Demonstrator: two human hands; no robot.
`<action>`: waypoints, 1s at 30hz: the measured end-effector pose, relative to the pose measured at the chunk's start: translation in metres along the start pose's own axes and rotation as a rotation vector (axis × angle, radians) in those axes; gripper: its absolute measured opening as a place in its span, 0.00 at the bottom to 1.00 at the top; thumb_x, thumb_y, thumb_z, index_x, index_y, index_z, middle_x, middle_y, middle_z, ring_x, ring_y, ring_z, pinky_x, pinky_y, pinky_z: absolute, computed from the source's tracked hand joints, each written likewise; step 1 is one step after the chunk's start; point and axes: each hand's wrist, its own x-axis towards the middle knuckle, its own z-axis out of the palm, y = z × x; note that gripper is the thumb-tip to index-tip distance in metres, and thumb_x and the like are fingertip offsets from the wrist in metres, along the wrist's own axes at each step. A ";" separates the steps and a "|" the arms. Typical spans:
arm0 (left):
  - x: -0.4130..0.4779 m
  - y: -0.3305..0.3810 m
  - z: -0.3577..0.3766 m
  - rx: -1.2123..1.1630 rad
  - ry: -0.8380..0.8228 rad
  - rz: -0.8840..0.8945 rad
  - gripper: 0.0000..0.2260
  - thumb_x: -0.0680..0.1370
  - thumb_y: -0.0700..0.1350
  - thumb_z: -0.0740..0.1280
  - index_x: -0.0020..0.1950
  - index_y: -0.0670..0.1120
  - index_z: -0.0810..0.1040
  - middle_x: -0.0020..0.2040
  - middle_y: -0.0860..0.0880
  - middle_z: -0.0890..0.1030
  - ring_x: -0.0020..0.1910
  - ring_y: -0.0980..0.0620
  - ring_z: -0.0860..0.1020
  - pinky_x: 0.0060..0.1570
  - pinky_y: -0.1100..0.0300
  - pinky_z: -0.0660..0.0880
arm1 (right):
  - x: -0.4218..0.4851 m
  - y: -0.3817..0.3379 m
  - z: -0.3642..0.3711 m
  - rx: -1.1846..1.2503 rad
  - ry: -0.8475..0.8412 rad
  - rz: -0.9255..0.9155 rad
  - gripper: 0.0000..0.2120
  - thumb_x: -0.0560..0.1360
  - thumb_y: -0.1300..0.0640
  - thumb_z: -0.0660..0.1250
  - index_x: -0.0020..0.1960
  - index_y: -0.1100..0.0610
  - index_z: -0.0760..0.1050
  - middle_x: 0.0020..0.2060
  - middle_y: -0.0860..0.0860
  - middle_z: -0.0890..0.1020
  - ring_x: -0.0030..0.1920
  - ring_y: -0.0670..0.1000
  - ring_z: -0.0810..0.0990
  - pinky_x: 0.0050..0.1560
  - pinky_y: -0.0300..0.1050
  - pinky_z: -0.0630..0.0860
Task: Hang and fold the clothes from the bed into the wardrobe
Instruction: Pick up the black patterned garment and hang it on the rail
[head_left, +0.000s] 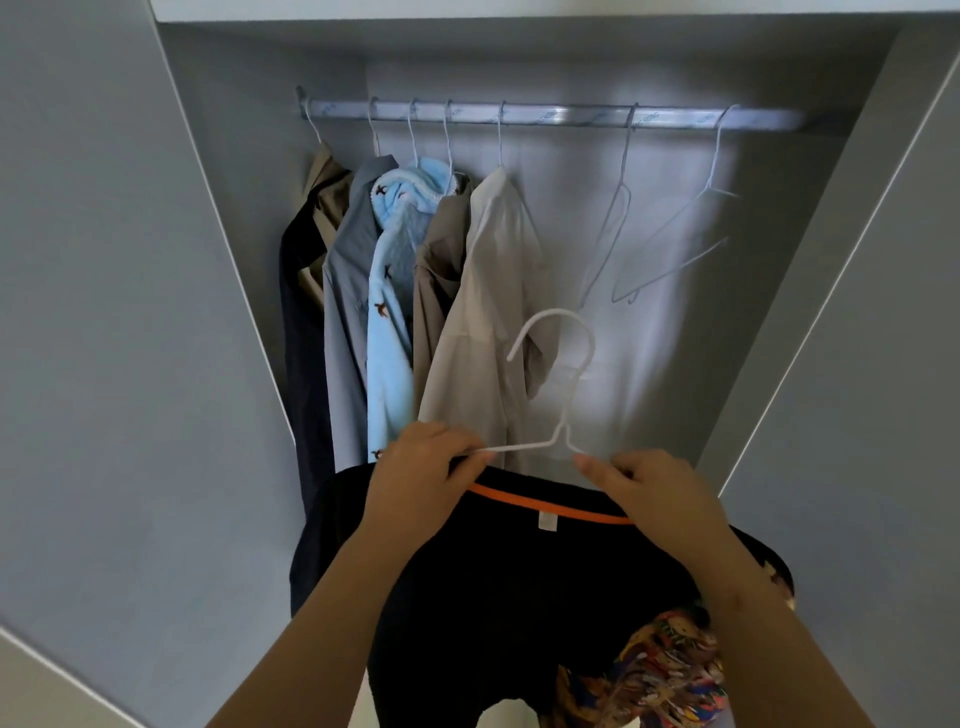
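The black shirt (519, 571) hangs well below the rail (545, 117), in front of the open wardrobe (249, 156). Its orange collar (519, 501) is uppermost, and a white hanger (564, 432) is threaded through the neck so that only the hook and the tops of its two arms show. The left hand (421, 467) has its grip pinched on the hanger's left arm where it enters the collar. The right hand (660, 488) pinches the right arm and collar edge in the same way; neither grip is spread. The step in hand looks to be seating the shirt on the hanger before lifting it to the rail. To do it well, each shoulder seam should sit square over its wire arm, with the collar centred under the hook, or the shirt will likely slide to one side once released. Then one hand should move to the stem below the hook, lift, and turn the hook to drop over the rail. The best spot is the bare stretch of rail between the white garment (483, 312), last of the clothes hung under the rail's left half, and the spare hangers (623, 171) under its right part. Bright patterned cloth (670, 660) shows far below the rail by the right forearm; whether it belongs to the shirt I cannot tell.
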 end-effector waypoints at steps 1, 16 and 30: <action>0.001 0.000 0.004 -0.038 -0.039 -0.024 0.07 0.76 0.49 0.66 0.48 0.46 0.81 0.41 0.52 0.78 0.44 0.54 0.73 0.46 0.64 0.69 | -0.001 0.002 -0.002 0.025 -0.031 0.036 0.27 0.73 0.35 0.60 0.26 0.52 0.56 0.17 0.46 0.60 0.20 0.44 0.59 0.29 0.41 0.58; -0.001 0.012 0.047 -0.396 -0.266 -0.516 0.06 0.77 0.52 0.62 0.53 0.56 0.73 0.42 0.55 0.79 0.43 0.56 0.78 0.46 0.61 0.73 | -0.019 0.032 -0.016 0.443 -0.201 0.480 0.15 0.76 0.54 0.65 0.37 0.63 0.81 0.34 0.60 0.81 0.35 0.56 0.80 0.40 0.45 0.74; 0.071 -0.002 0.045 -0.530 -0.154 -0.508 0.02 0.77 0.50 0.62 0.49 0.56 0.74 0.42 0.51 0.81 0.42 0.53 0.80 0.48 0.57 0.76 | 0.056 -0.022 0.012 0.836 -0.160 0.634 0.11 0.77 0.59 0.61 0.37 0.61 0.74 0.28 0.55 0.76 0.26 0.52 0.75 0.28 0.40 0.72</action>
